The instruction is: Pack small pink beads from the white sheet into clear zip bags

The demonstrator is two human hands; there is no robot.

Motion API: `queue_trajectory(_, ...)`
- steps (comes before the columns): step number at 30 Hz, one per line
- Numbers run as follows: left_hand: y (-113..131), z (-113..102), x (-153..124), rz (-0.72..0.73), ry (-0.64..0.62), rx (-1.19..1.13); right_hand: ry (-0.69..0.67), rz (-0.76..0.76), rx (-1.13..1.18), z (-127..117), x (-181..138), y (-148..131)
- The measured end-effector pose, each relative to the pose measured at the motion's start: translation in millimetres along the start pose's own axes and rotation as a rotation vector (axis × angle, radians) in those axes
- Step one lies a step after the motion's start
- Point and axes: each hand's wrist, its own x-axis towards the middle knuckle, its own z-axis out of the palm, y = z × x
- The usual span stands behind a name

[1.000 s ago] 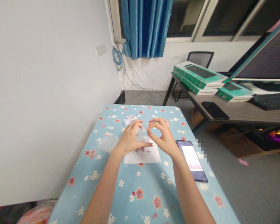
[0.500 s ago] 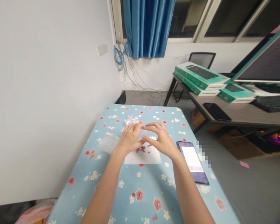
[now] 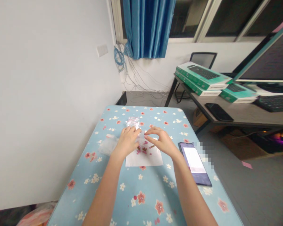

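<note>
My left hand (image 3: 127, 140) is over the left part of a white sheet of paper (image 3: 153, 161), its fingers curled round the edge of a clear plastic bag (image 3: 141, 135). To its right my right hand (image 3: 162, 141) has thumb and forefinger brought together close to that bag. What lies between these fingertips is too small to make out. Below both hands, small pink and brown pieces (image 3: 144, 150), like dried flower buds, lie scattered on the paper. Beyond my left hand rests a clear zip bag (image 3: 132, 121); a larger translucent bag (image 3: 108, 145) lies left of it.
A phone with a lit screen (image 3: 195, 163) lies near the right edge of the flowered tablecloth (image 3: 141, 182). A desk (image 3: 247, 113) at the right carries green keyboard boxes (image 3: 202, 77), a dark phone (image 3: 219, 112) and a monitor. A wall runs along the left.
My left hand has shifted slightly left and down. The fingertips of my right hand have come closer together. More of the pink pieces now shows between the hands.
</note>
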Motion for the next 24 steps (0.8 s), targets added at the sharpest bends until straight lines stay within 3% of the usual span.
queue_trajectory(6,1,3,-3,-0.013,-0.071,0.013,-0.115,0.189,0.153,15,3,18)
queue_trajectory(12,-2,10,-2,-0.006,-0.092,0.043,-0.182,0.275,0.321,28,5,40)
queue_trajectory(24,0,18,1,0.045,-0.013,0.137,-0.266,0.381,0.569,39,3,51)
